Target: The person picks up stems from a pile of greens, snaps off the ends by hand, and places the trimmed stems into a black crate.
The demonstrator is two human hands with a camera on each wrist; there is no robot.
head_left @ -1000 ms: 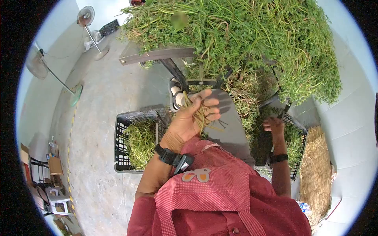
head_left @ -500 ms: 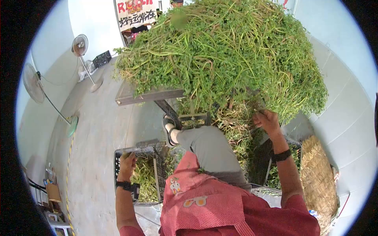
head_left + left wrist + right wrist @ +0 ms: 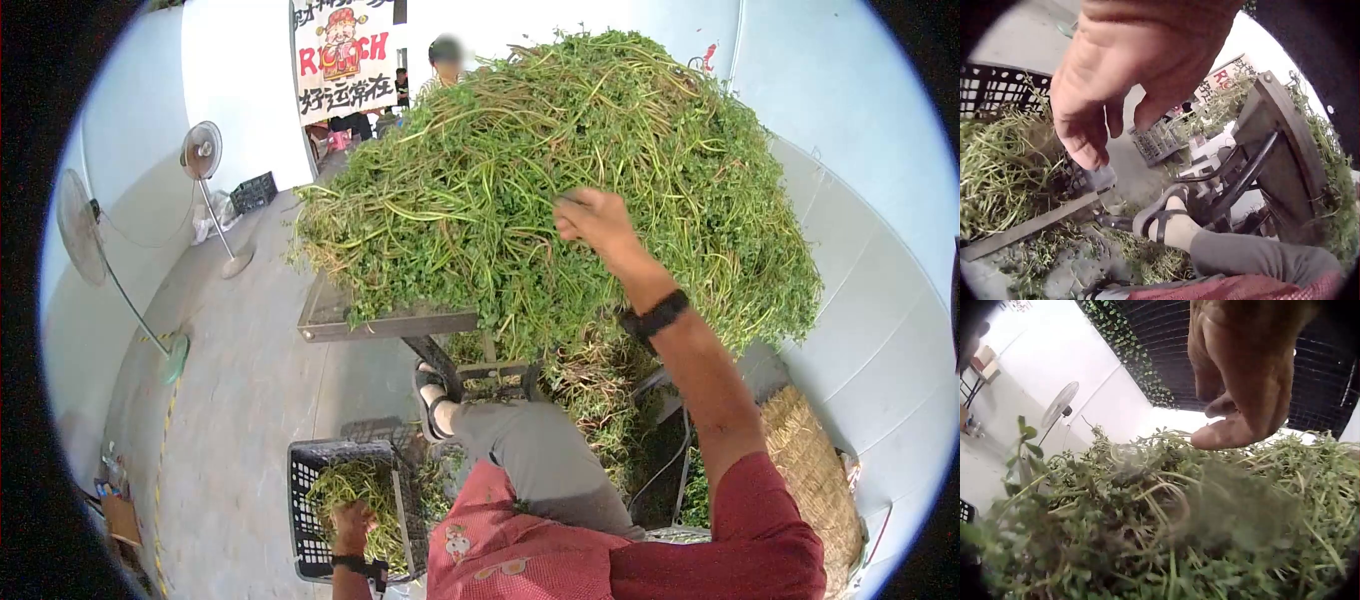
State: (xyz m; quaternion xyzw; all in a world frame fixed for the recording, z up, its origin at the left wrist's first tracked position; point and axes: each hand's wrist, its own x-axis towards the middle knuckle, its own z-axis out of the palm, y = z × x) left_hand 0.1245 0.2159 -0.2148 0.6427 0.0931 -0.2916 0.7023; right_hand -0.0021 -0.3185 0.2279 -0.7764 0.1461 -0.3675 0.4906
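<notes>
A big heap of leafy green stems [image 3: 470,220] covers the table [image 3: 390,325] in front of me. My right hand [image 3: 600,228] reaches over the heap's front; in the right wrist view its loosely bent fingers hang just above the leaves, with no stem visible between them. My left hand [image 3: 350,525] is low on the left, over the black crate [image 3: 300,520] of picked stems [image 3: 345,485]. In the left wrist view that hand's fingers hang relaxed and hold nothing, beside the stems in the crate.
Under the table lies another pile of stems [image 3: 590,390]. A sandalled foot [image 3: 432,400] stands near the table leg. To the right is a straw bundle [image 3: 810,455]. Two standing fans [image 3: 203,150] are at the left. Another person stands behind the heap.
The left hand, which held a bunch of stems before my lap, has gone down-left to the crate and is now without them. The right hand has risen from beneath the table to the heap.
</notes>
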